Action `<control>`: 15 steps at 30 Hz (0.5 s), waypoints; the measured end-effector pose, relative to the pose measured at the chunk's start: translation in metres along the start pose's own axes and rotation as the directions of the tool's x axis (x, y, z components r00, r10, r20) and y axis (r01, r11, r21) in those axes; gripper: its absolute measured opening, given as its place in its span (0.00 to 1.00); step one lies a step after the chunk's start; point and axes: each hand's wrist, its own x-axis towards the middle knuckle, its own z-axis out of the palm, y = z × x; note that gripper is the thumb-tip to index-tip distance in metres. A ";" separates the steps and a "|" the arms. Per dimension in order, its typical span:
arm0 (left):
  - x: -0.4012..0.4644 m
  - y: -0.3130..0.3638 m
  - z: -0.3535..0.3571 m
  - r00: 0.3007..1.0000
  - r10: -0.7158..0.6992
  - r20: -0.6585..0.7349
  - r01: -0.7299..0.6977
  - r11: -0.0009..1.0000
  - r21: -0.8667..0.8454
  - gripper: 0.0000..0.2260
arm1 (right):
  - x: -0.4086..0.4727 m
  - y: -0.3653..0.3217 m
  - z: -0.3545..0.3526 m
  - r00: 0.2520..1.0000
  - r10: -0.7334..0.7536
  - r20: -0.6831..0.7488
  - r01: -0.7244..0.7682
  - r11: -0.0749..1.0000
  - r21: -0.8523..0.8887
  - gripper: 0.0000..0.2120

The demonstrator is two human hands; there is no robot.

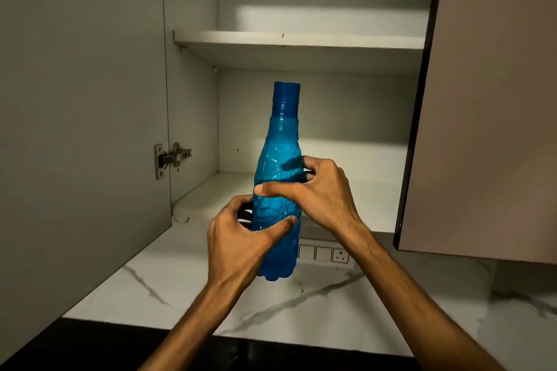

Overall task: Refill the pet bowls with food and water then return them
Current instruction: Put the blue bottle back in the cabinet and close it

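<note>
A blue translucent plastic bottle (280,159) with a darker blue cap is held upright in the air in front of an open wall cabinet. My left hand (241,238) grips its lower body, thumb across the front. My right hand (316,190) grips its middle from the right, thumb on the front and fingers round the back. No pet bowl is in view.
The open cabinet has a bare lower floor (346,190) and one shelf (298,39) above. Its left door (81,129) and right door (488,99) stand open. Below lie a white marble backsplash (331,304), a switch panel (324,253) and a dark counter edge.
</note>
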 end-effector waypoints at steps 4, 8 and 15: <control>0.030 0.011 0.000 0.999 0.037 0.002 -0.037 0.999 0.016 0.28 | 0.027 -0.012 -0.002 1.000 -0.018 -0.024 0.018 1.000 -0.004 0.29; 0.051 0.018 0.001 0.998 0.057 0.013 -0.057 0.998 0.018 0.32 | 0.050 -0.015 -0.002 0.999 -0.024 -0.025 0.024 1.000 -0.004 0.32; 0.080 0.029 0.010 0.998 0.059 0.036 -0.059 0.998 -0.005 0.33 | 0.085 -0.014 -0.008 1.000 -0.006 -0.019 0.007 0.999 0.036 0.37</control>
